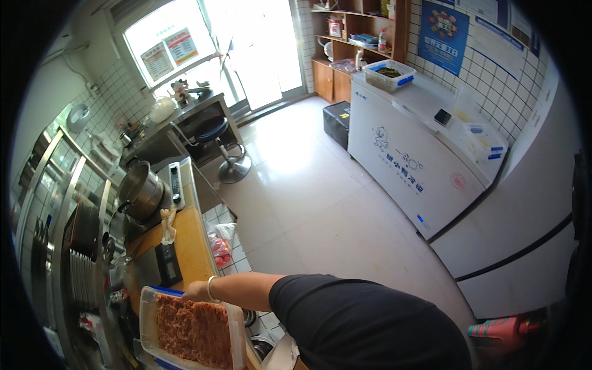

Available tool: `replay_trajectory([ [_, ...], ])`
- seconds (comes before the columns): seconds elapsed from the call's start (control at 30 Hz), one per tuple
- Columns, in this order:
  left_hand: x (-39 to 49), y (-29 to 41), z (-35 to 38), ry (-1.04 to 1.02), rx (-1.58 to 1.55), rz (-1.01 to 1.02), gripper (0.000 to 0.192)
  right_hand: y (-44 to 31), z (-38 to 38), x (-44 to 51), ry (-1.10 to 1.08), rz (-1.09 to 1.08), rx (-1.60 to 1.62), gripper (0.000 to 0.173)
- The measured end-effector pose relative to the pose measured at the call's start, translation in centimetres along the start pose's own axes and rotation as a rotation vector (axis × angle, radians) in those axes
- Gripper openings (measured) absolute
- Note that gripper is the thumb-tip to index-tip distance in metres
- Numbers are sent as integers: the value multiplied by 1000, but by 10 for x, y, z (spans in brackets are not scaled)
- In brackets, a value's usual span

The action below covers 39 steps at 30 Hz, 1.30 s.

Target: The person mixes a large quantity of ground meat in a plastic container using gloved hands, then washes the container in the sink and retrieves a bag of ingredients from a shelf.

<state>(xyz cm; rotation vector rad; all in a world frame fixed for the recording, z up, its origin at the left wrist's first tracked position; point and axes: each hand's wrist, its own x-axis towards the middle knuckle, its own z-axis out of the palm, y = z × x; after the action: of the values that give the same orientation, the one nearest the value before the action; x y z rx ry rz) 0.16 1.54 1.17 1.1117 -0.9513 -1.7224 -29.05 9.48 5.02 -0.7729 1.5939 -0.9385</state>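
Note:
My right hand point(196, 291) reaches in from the right, a pale bangle on its wrist, and grips the rim of a clear plastic box point(238, 323) near its blue latch. My fingertips are partly hidden there. Reddish minced meat point(192, 328) fills much of the box, its surface rough and ridged. The box sits at the lower left, its near end cut off by the picture's edge. My left hand is out of view. Just beyond the box a dark digital kitchen scale point(169, 263) rests on the wooden board point(192, 245).
A crumpled glove point(168, 224) lies on the board before a large metal pot point(138, 189) and a cooker's control panel point(175, 182). Stacked plates point(83, 280) stand on the left rack. A stool point(226, 148) and a white chest freezer point(397, 152) flank the tiled floor.

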Motion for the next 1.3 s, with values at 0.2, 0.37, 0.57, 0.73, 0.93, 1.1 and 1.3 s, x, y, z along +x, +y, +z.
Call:
replay_trajectory([
  [0.2, 3, 12, 82, -185, 11, -39, 91, 18, -4, -57, -83, -57, 103, 64],
  [0.37, -9, 22, 171, -413, -11, -81, 92, 18, -52, -123, 7, -128, 369, 66],
  [0.57, -57, 17, 300, -730, -53, -150, 93, 44, -170, -214, 145, -363, 573, 58],
  [0.73, -103, -25, 430, -1015, -80, -327, 94, 120, -290, -337, 484, -486, 526, 62],
  [0.93, -160, -141, 668, -1126, 524, -274, 78, 217, -412, -475, 962, -404, 590, 56],
  [1.1, -265, -252, 866, -1307, 753, -225, 79, 283, -478, -548, 1432, -423, 644, 40],
  [1.3, -381, -363, 1058, -1665, 914, -164, 91, 349, -582, -591, 1753, -241, 798, 36],
])
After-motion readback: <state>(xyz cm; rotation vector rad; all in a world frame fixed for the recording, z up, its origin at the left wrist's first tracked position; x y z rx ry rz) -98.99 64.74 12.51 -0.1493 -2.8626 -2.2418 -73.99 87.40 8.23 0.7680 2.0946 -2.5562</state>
